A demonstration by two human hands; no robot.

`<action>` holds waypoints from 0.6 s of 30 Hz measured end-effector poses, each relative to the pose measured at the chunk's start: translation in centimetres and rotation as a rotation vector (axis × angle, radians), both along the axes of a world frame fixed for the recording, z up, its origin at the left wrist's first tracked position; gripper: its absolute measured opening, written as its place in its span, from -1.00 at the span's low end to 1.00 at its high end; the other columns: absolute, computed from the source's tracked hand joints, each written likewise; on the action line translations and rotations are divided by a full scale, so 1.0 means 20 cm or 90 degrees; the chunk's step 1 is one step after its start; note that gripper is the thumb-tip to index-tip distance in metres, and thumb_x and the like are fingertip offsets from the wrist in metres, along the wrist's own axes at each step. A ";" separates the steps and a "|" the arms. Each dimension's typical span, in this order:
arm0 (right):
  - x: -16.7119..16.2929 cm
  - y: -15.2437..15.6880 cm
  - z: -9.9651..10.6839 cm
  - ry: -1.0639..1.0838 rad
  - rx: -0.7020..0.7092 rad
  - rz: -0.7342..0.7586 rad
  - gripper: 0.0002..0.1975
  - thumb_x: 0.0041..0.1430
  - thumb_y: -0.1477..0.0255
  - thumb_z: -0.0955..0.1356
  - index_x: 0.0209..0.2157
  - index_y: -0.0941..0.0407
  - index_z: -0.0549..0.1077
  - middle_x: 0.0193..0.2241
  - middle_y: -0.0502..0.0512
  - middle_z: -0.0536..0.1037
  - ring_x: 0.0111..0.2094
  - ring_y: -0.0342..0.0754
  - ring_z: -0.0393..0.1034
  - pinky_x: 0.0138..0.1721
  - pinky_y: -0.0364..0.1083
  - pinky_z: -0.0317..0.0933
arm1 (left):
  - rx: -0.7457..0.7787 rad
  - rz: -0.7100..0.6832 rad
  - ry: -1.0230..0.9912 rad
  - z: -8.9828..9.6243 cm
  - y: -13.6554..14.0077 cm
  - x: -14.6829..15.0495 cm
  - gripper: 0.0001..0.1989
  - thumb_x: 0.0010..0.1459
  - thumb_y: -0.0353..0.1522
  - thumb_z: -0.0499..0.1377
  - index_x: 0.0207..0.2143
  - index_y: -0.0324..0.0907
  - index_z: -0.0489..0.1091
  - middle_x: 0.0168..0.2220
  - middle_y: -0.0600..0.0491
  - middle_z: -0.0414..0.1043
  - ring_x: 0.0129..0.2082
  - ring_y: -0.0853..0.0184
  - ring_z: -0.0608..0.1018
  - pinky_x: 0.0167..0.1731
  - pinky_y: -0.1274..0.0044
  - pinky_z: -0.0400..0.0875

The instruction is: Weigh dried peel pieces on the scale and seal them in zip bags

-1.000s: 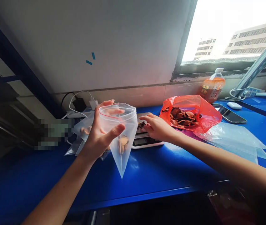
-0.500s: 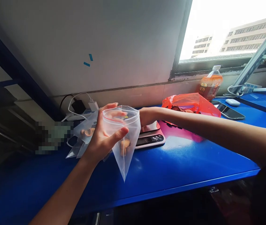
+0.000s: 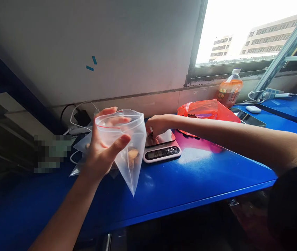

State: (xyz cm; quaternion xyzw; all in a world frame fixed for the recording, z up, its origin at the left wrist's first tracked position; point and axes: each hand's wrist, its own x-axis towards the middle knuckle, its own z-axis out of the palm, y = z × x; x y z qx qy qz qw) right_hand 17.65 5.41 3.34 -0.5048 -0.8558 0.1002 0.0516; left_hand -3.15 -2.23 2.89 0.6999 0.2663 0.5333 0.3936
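Observation:
My left hand [image 3: 102, 151] is wrapped round a clear zip bag [image 3: 133, 176], keeping its red-edged mouth apart. Light brown pieces [image 3: 132, 155], perhaps dried mushrooms, lie inside the bag. Just beyond the bag, my right hand [image 3: 160, 124] reaches down to the shiny plate of a pink-rimmed kitchen scale [image 3: 161, 154]. Its fingers are pinched together at the plate; a small dark bit shows by the fingertips, too small to name. Digits are lit on the scale's display.
An open red plastic bag [image 3: 224, 113] with dark contents sits behind my right forearm. Near the window stand a drink bottle [image 3: 230, 89], a phone [image 3: 250, 118] and a white earbud case [image 3: 253, 109]. Other clear bags [image 3: 79, 165] and charger cables lie left on the blue table [image 3: 190, 184].
The zip bag and my left hand have shifted left, uncovering more of the scale and its display. My right hand is now visible at the plate, its fingers lowered onto it.

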 end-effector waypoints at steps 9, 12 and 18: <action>0.06 0.03 0.03 -0.074 -0.118 0.058 -0.75 -0.11 0.49 0.48 -0.29 0.13 0.53 -0.47 -0.02 0.56 -0.47 -0.10 0.40 -0.51 -0.16 0.13 | -0.007 0.011 0.048 0.03 -0.02 -0.01 -0.35 0.00 -0.11 0.33 0.10 0.04 0.16 -0.01 0.03 0.39 0.06 0.04 0.43 0.04 0.23 0.39; 0.08 0.03 0.04 -0.089 -0.174 0.073 -0.76 -0.11 0.48 0.48 -0.30 0.13 0.54 -0.52 -0.04 0.54 -0.50 -0.11 0.39 -0.50 -0.16 0.13 | -0.008 0.012 0.044 0.04 -0.02 0.00 -0.34 0.00 -0.11 0.33 0.10 0.02 0.15 0.00 0.02 0.39 0.07 0.03 0.42 0.05 0.23 0.38; 0.07 0.02 0.08 -0.117 -0.221 0.054 -0.65 -0.21 0.43 0.52 -0.27 0.14 0.55 -0.47 -0.04 0.54 -0.50 -0.16 0.36 -0.47 -0.18 0.13 | 0.012 0.008 0.026 0.00 0.02 -0.02 -0.33 -0.01 -0.14 0.35 0.13 0.05 0.18 0.00 0.00 0.38 -0.01 0.10 0.48 0.00 0.29 0.43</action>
